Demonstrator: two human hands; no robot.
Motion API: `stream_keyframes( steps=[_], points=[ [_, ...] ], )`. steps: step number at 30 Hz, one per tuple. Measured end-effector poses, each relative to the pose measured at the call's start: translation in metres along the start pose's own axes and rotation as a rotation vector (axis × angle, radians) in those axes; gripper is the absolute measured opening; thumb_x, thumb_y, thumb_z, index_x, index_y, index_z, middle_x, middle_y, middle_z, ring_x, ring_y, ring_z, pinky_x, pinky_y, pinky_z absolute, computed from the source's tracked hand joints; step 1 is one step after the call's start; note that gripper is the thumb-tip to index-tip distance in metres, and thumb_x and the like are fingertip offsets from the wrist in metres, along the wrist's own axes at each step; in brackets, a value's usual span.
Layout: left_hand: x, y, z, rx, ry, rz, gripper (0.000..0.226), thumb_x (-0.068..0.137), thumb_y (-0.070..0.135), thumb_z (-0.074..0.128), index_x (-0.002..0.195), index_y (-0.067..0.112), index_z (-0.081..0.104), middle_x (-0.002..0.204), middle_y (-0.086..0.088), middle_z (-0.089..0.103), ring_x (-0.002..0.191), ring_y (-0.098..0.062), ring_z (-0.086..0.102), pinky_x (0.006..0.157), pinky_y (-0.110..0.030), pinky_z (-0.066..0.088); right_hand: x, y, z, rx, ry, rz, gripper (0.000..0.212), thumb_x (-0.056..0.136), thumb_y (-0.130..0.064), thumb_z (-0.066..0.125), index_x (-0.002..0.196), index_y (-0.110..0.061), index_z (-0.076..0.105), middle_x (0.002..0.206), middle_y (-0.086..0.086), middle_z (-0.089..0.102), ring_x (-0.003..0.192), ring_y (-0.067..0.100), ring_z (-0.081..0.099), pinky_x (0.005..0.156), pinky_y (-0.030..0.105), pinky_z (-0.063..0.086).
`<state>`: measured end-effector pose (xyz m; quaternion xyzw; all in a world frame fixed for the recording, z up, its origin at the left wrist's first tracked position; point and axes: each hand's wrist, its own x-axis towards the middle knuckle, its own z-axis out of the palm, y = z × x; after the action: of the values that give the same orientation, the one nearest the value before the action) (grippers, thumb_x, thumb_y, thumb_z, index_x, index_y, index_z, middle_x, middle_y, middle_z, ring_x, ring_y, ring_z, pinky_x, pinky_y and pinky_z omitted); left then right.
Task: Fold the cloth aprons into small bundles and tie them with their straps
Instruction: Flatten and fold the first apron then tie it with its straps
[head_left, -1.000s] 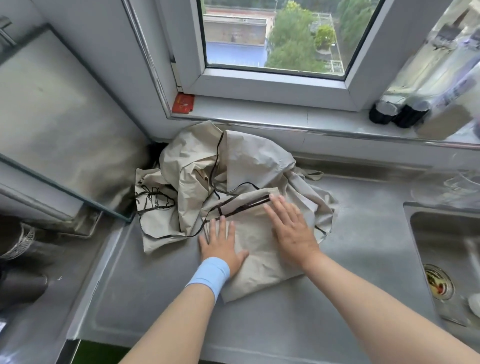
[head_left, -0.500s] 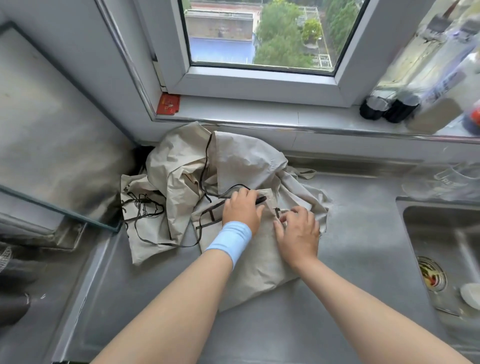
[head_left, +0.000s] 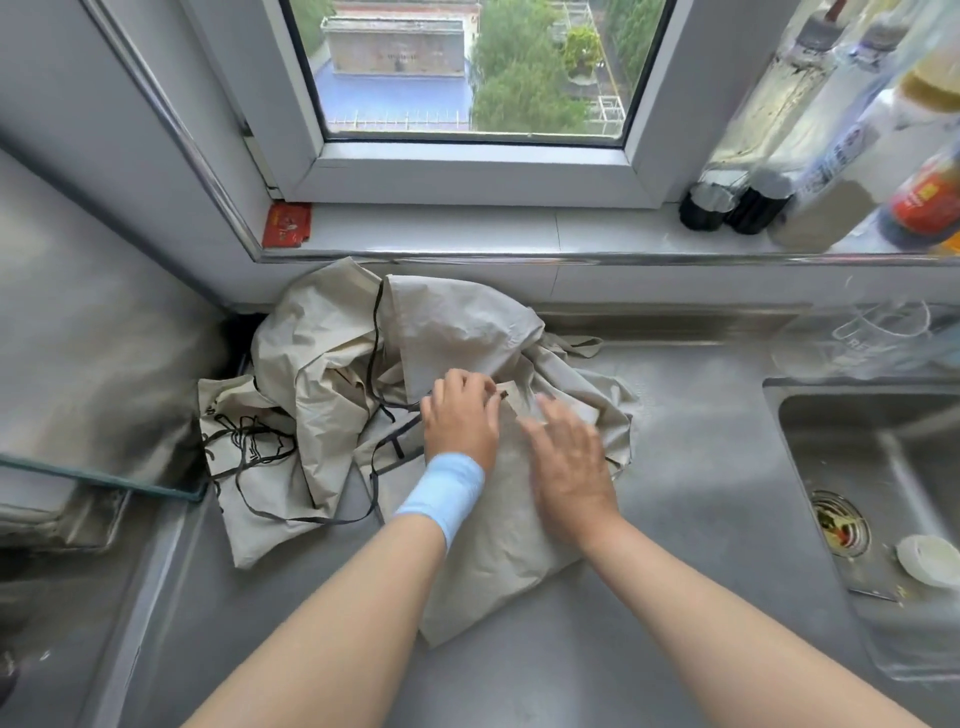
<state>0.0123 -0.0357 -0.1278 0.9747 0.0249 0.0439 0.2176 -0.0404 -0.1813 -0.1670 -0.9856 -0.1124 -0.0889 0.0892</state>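
Your left hand (head_left: 460, 415) sits at the far edge of the apron (head_left: 498, 566) that lies folded on the counter (head_left: 519, 670). Its grip is closed on the cloth, with the fingers curled down over the folded edge. A dark strap end (head_left: 503, 397) pokes out just beside the knuckles; whether your fingers hold it too cannot be told. A pale blue wristband (head_left: 441, 491) wraps that wrist.

Your right hand (head_left: 569, 457) lies just beside the left, palm down on the same apron. Its grip is apart, fingers straight and spread over the cloth. The hand is blurred, so how hard it presses is unclear.

The apron is a beige strip running from your hands back toward you between your forearms, its near corner resting on bare steel. Behind it and to the left, a heap (head_left: 332, 364) of crumpled beige aprons is piled against the wall below the sill (head_left: 519, 228). Thin black straps (head_left: 375, 332) run over the heap and trail onto the counter. At the heap's left edge lies a printed apron (head_left: 244, 441) with black line art, flat and touching a glass panel (head_left: 104, 475).

To your right, the sink (head_left: 883, 457) is set into the counter, with a drain (head_left: 839, 522) holding scraps and a small white dish (head_left: 927, 561) near it. On the sill stand bottles (head_left: 810, 171) at the right and a red packet (head_left: 287, 224) at the left corner.
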Motion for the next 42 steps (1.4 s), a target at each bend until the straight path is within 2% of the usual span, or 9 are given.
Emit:
stream_keyframes(
  steps=[3,7,10,14,22,28,31,37,42],
  points=[
    [-0.054,-0.028,0.006,0.128,0.008,0.35,0.017,0.085,0.034,0.048,0.087,0.02,0.058,0.09,-0.002,0.056,0.081,-0.027,0.055,0.073,-0.036,0.033,-0.007,0.0,0.014,-0.081,-0.164,-0.248,0.049,0.085,-0.017,0.039,0.127,-0.014,0.063,0.147,0.012,0.05,0.136,0.031,0.047,0.108,0.044,0.028],
    [-0.1,-0.075,0.014,0.221,-0.268,0.38,0.034,0.081,0.049,0.049,0.102,0.025,0.063,0.115,0.0,0.059,0.101,-0.027,0.06,0.083,-0.038,0.034,-0.007,-0.004,0.02,-0.168,-0.368,-0.047,0.058,0.087,-0.015,0.032,0.139,-0.008,0.054,0.152,0.014,0.043,0.14,0.032,0.042,0.114,0.045,0.015],
    [-0.104,-0.091,0.008,0.337,-0.462,0.222,0.069,0.086,0.065,0.027,0.15,0.043,0.017,0.163,0.003,0.001,0.15,-0.025,0.003,0.115,-0.051,0.004,-0.008,-0.006,0.012,-0.169,-0.284,-0.132,0.058,0.087,-0.011,0.034,0.143,-0.007,0.049,0.154,0.018,0.038,0.144,0.035,0.034,0.115,0.049,0.015],
    [-0.096,-0.091,0.002,0.388,-0.596,0.119,0.075,0.089,0.069,0.024,0.151,0.042,-0.009,0.158,0.002,-0.028,0.145,-0.022,-0.028,0.115,-0.054,-0.015,-0.028,-0.001,-0.009,-0.014,-0.261,-0.48,0.064,0.08,-0.036,0.058,0.141,-0.018,0.05,0.149,0.015,0.043,0.139,0.036,0.038,0.112,0.049,0.028],
    [-0.123,-0.056,-0.016,0.254,-0.338,0.151,0.043,0.087,0.049,0.053,0.125,0.031,0.046,0.137,0.007,0.039,0.131,-0.018,0.033,0.108,-0.032,0.027,-0.046,-0.004,-0.032,-0.326,-0.611,-0.681,0.07,0.06,-0.036,0.067,0.126,-0.021,0.048,0.101,0.003,0.055,0.084,0.026,0.057,0.065,0.039,0.049],
    [-0.155,-0.045,-0.04,0.243,-0.625,0.132,0.081,0.066,0.047,0.074,0.135,0.033,0.034,0.14,0.006,0.033,0.127,-0.021,0.038,0.107,-0.036,0.034,-0.046,-0.022,-0.069,-0.27,-0.684,-0.632,0.025,0.087,-0.008,0.05,0.108,-0.013,0.061,0.106,0.009,0.068,0.097,0.033,0.065,0.073,0.036,0.044],
    [-0.16,-0.035,-0.056,0.201,-0.764,-0.064,0.057,0.081,0.014,0.057,0.133,0.031,0.041,0.133,0.002,0.051,0.117,-0.026,0.054,0.095,-0.036,0.047,-0.048,-0.023,-0.095,-0.105,-0.694,-0.526,0.019,0.085,-0.015,0.05,0.099,-0.019,0.062,0.098,0.01,0.069,0.09,0.035,0.061,0.065,0.03,0.032],
    [-0.172,-0.021,-0.076,0.152,-0.997,-0.126,0.018,0.089,0.034,0.052,0.087,0.019,0.062,0.073,-0.002,0.058,0.078,-0.026,0.054,0.065,-0.025,0.044,-0.051,-0.005,-0.11,-0.125,-0.965,-0.512,0.041,0.057,-0.055,0.062,0.078,-0.02,0.056,0.075,-0.003,0.061,0.077,0.025,0.058,0.062,0.029,0.045],
    [-0.162,-0.044,-0.068,0.15,-0.958,-0.131,0.033,0.063,0.057,0.053,0.086,0.034,0.058,0.124,0.013,0.055,0.112,-0.023,0.046,0.101,-0.034,0.032,-0.051,0.005,-0.106,0.016,-0.974,-0.369,0.021,0.072,-0.034,0.056,0.076,-0.014,0.051,0.073,0.0,0.056,0.075,0.027,0.056,0.061,0.031,0.046]
  ],
)
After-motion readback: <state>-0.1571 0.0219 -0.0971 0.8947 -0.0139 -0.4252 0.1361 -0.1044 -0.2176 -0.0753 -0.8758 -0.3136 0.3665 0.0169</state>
